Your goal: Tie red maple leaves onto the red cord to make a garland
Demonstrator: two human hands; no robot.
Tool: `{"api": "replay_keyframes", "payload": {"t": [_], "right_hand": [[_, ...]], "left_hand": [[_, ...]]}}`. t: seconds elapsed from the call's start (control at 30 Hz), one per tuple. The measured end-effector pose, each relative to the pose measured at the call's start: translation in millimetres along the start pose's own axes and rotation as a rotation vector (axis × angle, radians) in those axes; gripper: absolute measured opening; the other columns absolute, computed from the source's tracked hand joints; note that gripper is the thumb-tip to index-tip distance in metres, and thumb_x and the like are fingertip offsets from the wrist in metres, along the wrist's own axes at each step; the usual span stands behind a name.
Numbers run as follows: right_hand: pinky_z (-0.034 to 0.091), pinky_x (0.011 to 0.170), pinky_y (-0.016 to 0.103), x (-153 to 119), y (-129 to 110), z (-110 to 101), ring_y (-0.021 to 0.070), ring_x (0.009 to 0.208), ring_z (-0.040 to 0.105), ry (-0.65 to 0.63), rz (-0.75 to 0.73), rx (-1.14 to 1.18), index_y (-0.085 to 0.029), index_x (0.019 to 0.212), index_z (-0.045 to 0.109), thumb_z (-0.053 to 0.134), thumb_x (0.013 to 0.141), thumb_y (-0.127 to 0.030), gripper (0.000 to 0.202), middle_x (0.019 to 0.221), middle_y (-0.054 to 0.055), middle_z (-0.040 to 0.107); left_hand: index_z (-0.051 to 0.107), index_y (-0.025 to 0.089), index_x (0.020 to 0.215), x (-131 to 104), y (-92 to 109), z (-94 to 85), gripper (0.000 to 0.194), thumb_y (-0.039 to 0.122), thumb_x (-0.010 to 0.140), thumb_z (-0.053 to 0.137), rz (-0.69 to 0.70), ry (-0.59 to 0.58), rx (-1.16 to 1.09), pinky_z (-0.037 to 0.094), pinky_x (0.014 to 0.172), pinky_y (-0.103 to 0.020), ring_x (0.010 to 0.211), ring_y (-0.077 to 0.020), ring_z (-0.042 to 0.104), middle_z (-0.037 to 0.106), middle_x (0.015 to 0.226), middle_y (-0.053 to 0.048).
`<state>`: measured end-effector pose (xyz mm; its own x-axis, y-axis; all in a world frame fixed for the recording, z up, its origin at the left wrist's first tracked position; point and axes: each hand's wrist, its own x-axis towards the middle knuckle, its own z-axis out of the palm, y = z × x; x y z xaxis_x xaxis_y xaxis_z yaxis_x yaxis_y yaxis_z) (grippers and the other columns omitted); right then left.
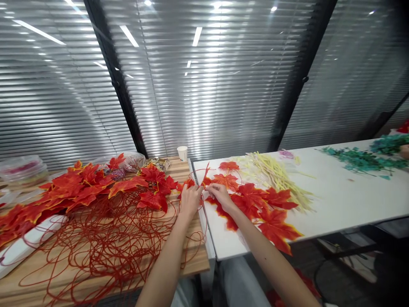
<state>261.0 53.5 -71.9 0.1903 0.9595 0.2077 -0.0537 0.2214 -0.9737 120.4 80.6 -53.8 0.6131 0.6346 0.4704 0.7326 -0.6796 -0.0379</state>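
Observation:
My left hand (191, 199) and my right hand (220, 195) meet over the seam between two tables, fingertips pinched close together. Between them runs a thin red cord (201, 205), and both hands appear closed on it. A red maple leaf (207, 171), seen nearly edge-on, stands up just beyond the fingers. Artificial red maple leaves (252, 194) spread beneath and beside my right forearm. Left of my left hand lies a big loose tangle of red cord (118, 238). The exact point of the grip is too small to make out.
A heap of maple leaves (79, 185) covers the wooden table's left, near a white elongated object (32, 245) and plastic tubs (24, 168). A paper cup (182, 153) stands at the back. Pale yellow strips (277, 175) and green foliage (354, 160) lie on the white table (335, 196).

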Motion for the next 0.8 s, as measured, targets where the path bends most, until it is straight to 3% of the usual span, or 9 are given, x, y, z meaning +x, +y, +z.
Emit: {"api": "replay_keyframes", "payload": {"t": [0.23, 0.8], "right_hand": [[0.027, 0.045, 0.021, 1.6, 3.8, -1.6, 0.0076, 0.045, 0.039, 0.007, -0.001, -0.006, -0.017, 0.058, 0.057, 0.059, 0.067, -0.033, 0.019, 0.049, -0.005, 0.044], [0.028, 0.046, 0.021, 1.0, 3.6, -1.4, 0.0075, 0.045, 0.039, -0.052, -0.006, -0.028, -0.017, 0.057, 0.054, 0.058, 0.07, -0.035, 0.022, 0.05, -0.005, 0.045]], "left_hand": [[0.059, 0.021, 0.099, -0.4, -1.5, 2.8, 0.026, 0.014, 0.085, 0.038, 0.023, -0.006, 0.004, 0.029, 0.076, -0.033, 0.073, -0.0166, 0.055, 0.061, 0.077, -0.004], [0.061, 0.021, 0.095, -1.8, -1.3, 0.1, 0.027, 0.012, 0.084, 0.038, 0.01, -0.035, -0.018, 0.03, 0.073, -0.032, 0.069, -0.0161, 0.054, 0.06, 0.08, -0.004]]}}
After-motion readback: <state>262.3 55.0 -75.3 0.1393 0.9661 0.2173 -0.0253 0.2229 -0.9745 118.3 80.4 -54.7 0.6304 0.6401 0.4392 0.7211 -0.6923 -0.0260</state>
